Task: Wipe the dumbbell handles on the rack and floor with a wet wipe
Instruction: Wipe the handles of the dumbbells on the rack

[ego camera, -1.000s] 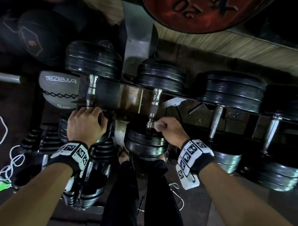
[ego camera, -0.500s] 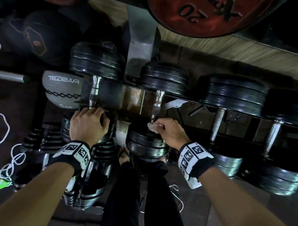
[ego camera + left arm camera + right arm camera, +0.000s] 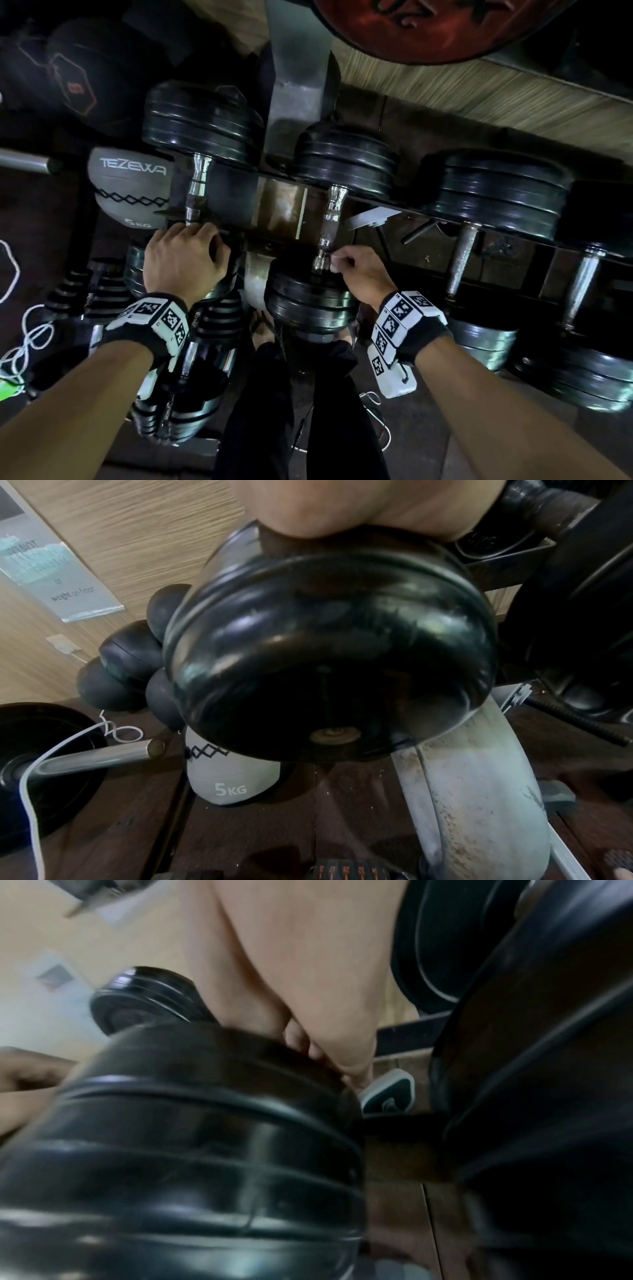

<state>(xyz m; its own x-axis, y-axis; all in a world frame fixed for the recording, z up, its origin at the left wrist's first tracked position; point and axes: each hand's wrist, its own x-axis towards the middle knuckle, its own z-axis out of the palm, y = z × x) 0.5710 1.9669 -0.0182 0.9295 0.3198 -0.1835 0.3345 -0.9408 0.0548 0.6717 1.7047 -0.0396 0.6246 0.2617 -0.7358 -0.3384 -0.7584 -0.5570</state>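
While right hand (image 3: 359, 277) pinches wet wipe (image 3: 331, 261) — grip touching handle (image 3: 327, 236) base.

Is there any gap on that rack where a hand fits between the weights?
Yes: bare rack tray shows between the two chrome handles, left and middle. Right of the middle handle, metal bits clutter the gap. Below the left hand, stacked dumbbells crowd everything.

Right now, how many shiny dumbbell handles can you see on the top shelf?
4. One above the left hand, one the right hand is at, then two more to the right. More may be hidden beyond the picture's edge.
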